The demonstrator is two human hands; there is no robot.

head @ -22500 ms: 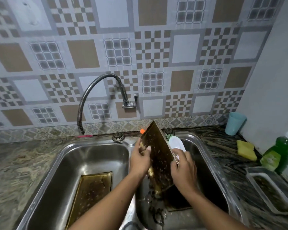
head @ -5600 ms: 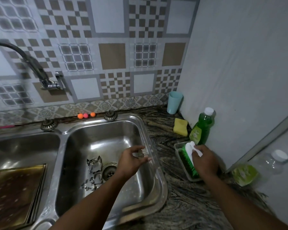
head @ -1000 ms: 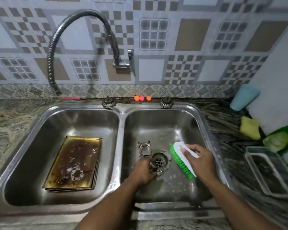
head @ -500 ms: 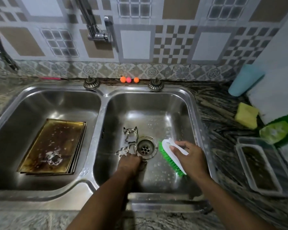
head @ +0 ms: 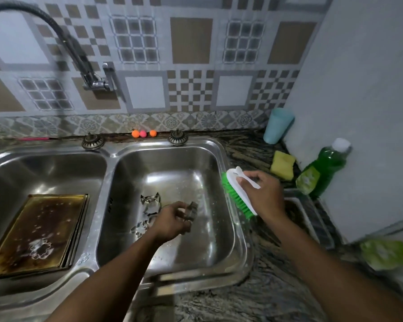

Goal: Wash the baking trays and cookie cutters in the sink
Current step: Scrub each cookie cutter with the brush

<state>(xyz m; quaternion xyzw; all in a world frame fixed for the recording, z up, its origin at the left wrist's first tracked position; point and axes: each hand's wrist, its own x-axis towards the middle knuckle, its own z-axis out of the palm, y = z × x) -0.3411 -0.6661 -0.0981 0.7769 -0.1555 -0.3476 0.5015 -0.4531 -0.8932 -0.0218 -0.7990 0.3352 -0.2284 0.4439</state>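
Note:
Stacked brown baking trays (head: 36, 231) lie in the left basin of the steel double sink (head: 107, 163), with a flower-shaped cutter (head: 40, 248) on top. In the right basin, metal cookie cutters (head: 150, 201) lie near the drain, another (head: 139, 228) lower down. My left hand (head: 172, 220) holds a small metal cookie cutter (head: 192, 209) above the basin floor. My right hand (head: 262, 196) grips a white scrubbing brush with green bristles (head: 236, 194) over the sink's right rim.
A flexible faucet (head: 79, 54) arcs from the tiled wall. On the dark stone counter at right stand a blue cup (head: 278, 125), a yellow sponge (head: 282, 165), a green dish-soap bottle (head: 323, 167) and a clear plastic tray (head: 312, 219). Three small coloured balls (head: 143, 133) sit behind the sink.
My left hand has lifted a cookie cutter from beside the drain. My right hand has carried the brush from inside the right basin up to its right rim.

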